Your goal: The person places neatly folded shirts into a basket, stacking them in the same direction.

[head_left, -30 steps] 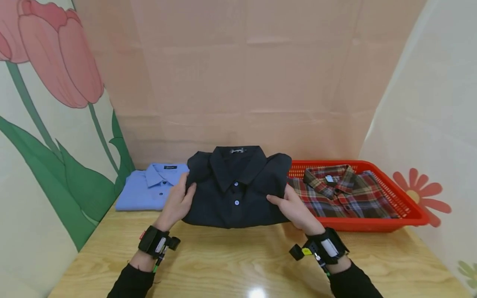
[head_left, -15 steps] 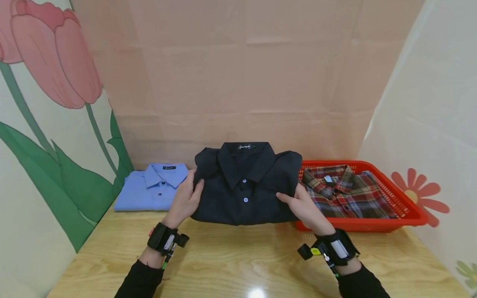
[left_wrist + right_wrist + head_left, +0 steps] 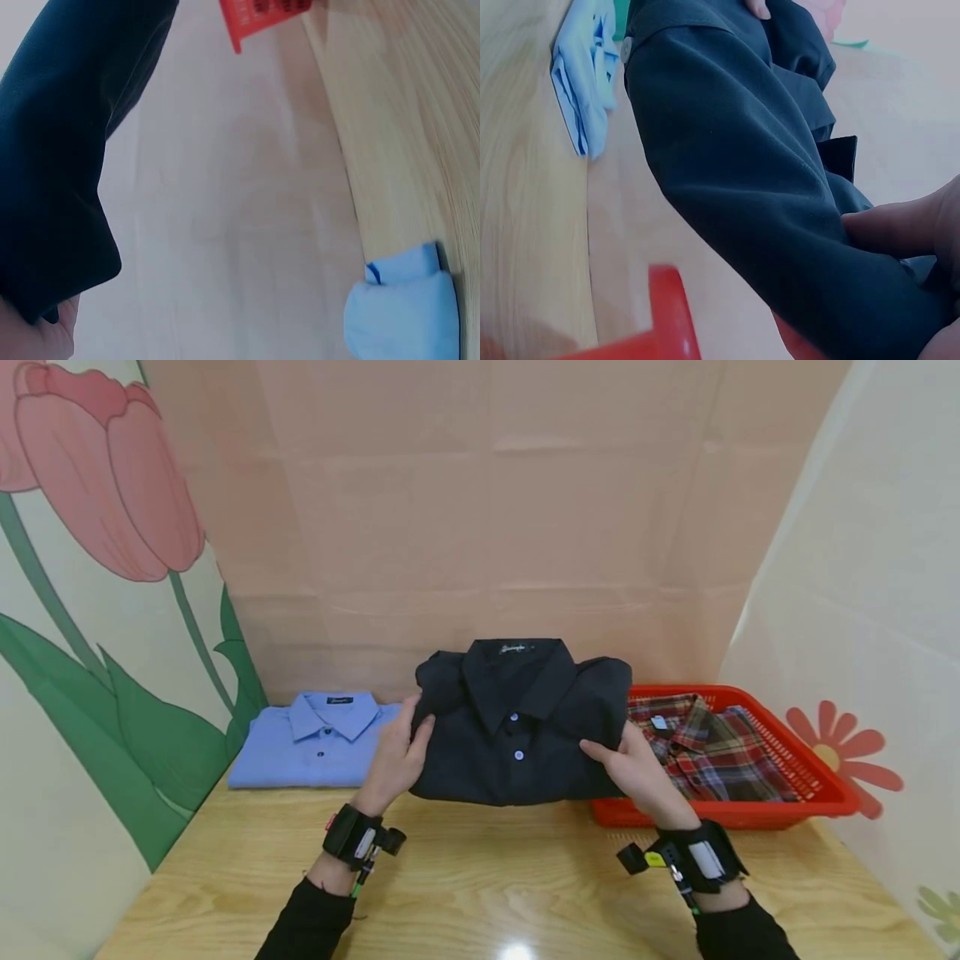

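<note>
Black folded collared shirt of smooth fabric (image 3: 555,760), held up between left hand (image 3: 397,756) and right hand (image 3: 648,777), above the pale wood-grain table (image 3: 510,877).
Left hand grips the shirt's left edge, thumb on the front; right hand grips the opposite edge likewise. Shirt: compact, roughly rectangular bundle, front toward the wearer; pointed collar spread at top, pale lettering inside the neck, two light round buttons one below the other at centre. Shoulders rounded; lower edge gently bowed; soft creases near the right thumb in the right wrist view. Just beyond and left of the left hand: light-blue folded cloth shirt (image 3: 307,756) with dark buttons. Beyond and right of the right hand: red slotted plastic basket (image 3: 750,814), holding a red-and-dark plaid fabric shirt (image 3: 731,760), partly hidden by the hand and black shirt.
</note>
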`<move>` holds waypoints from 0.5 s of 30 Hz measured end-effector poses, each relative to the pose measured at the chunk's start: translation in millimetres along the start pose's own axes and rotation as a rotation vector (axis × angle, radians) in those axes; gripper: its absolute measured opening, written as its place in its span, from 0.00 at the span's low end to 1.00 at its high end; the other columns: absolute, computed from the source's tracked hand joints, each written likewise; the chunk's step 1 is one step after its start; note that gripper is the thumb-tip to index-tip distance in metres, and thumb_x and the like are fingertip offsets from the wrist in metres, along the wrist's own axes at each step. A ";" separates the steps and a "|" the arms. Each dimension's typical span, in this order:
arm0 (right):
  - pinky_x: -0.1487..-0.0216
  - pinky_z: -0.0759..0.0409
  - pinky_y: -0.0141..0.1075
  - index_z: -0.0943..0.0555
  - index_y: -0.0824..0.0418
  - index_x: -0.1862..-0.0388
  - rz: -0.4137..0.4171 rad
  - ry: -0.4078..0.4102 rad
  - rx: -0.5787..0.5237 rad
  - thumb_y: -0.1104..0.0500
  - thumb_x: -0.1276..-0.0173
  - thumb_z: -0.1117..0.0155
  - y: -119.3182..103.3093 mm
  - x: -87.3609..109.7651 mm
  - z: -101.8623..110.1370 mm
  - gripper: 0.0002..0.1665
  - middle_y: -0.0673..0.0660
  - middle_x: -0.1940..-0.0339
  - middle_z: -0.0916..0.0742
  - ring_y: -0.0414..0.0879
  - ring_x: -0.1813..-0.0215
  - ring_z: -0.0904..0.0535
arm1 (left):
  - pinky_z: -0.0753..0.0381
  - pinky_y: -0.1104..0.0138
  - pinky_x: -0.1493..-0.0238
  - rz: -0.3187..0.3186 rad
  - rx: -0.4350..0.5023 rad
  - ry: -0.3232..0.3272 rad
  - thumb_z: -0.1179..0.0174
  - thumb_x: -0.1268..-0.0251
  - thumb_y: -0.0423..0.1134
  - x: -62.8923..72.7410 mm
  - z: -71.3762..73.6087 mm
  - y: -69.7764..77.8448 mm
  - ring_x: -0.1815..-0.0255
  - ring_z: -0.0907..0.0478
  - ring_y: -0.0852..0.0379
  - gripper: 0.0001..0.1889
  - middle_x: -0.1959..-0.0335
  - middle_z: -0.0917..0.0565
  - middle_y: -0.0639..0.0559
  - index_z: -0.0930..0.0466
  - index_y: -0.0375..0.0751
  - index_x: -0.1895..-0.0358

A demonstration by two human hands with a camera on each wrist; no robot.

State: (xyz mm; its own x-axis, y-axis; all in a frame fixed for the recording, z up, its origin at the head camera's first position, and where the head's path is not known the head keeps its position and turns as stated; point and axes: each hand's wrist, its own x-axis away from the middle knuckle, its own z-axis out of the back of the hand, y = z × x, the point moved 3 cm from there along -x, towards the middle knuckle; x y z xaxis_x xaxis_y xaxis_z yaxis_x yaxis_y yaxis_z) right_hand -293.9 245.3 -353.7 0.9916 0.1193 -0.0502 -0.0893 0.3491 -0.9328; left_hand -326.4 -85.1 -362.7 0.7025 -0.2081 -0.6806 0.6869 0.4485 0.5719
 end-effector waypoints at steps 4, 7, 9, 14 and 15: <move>0.37 0.24 0.54 0.42 0.61 0.26 0.014 0.030 0.027 0.50 0.26 0.42 -0.1 0.1 7.6 0.36 0.63 0.30 0.28 0.58 0.40 0.24 | 0.19 0.51 0.51 0.032 0.044 0.004 0.55 0.21 0.44 -1.5 -7.8 1.5 0.50 0.18 0.45 0.22 0.44 0.19 0.38 0.36 0.40 0.31; 0.37 0.25 0.54 0.42 0.61 0.26 0.020 0.049 0.038 0.50 0.25 0.43 -0.8 1.3 13.4 0.36 0.64 0.30 0.29 0.58 0.40 0.25 | 0.21 0.49 0.46 0.066 0.058 0.014 0.55 0.21 0.47 -3.3 -14.5 4.0 0.44 0.20 0.43 0.24 0.40 0.22 0.37 0.37 0.38 0.30; 0.36 0.26 0.55 0.43 0.61 0.25 0.016 0.061 0.034 0.49 0.25 0.43 -0.2 1.8 17.5 0.37 0.64 0.30 0.29 0.58 0.40 0.25 | 0.22 0.49 0.43 0.089 0.076 0.014 0.55 0.21 0.49 -5.1 -19.2 6.4 0.41 0.21 0.44 0.26 0.37 0.23 0.38 0.38 0.39 0.29; 0.33 0.31 0.59 0.46 0.60 0.23 0.005 0.096 0.006 0.49 0.25 0.43 4.3 0.6 29.5 0.40 0.64 0.27 0.32 0.60 0.35 0.29 | 0.23 0.50 0.41 0.114 0.165 0.000 0.53 0.22 0.50 -10.3 -32.0 13.5 0.39 0.23 0.47 0.26 0.35 0.24 0.43 0.38 0.43 0.28; 0.33 0.32 0.60 0.47 0.60 0.23 0.003 0.105 0.000 0.49 0.25 0.43 5.8 0.2 32.4 0.40 0.64 0.26 0.33 0.61 0.35 0.30 | 0.23 0.50 0.41 0.118 0.180 -0.004 0.53 0.22 0.50 -11.2 -34.7 14.8 0.40 0.22 0.48 0.26 0.35 0.24 0.44 0.38 0.44 0.28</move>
State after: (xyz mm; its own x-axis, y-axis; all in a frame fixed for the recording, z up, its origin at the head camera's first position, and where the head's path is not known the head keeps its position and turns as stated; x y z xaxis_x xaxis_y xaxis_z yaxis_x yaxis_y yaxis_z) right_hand -297.3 277.5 -347.5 0.9957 0.0226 -0.0903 -0.0925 0.3486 -0.9327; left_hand -330.5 -45.9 -362.5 0.7804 -0.1673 -0.6025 0.6219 0.3072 0.7203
